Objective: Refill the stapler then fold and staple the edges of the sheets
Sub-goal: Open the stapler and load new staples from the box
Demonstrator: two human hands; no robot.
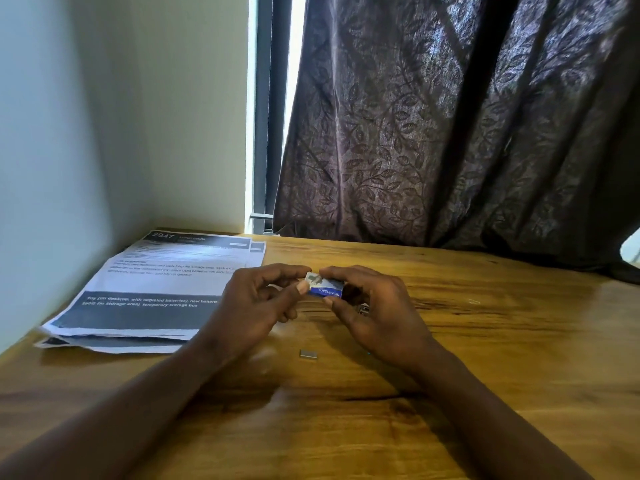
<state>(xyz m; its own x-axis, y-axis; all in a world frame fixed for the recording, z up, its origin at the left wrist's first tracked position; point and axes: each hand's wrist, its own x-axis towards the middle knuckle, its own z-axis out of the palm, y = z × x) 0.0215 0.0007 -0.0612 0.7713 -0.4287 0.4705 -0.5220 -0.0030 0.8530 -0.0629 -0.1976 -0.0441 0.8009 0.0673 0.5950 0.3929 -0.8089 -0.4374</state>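
Observation:
A small blue and white staple box [325,287] is held just above the wooden table [485,358], between both hands. My right hand [374,313] grips its body with thumb below and fingers on top. My left hand [259,303] pinches the box's open white end. A short strip of staples [308,354] lies on the table in front of the hands. A bit of shiny metal [363,308] shows under my right palm; I cannot tell what it is. Printed sheets [162,289] lie stacked at the left.
A wall runs along the table's left side. A dark patterned curtain [450,133] hangs behind the table's far edge, with a window strip beside it. A tiny loose staple [473,301] lies at the right.

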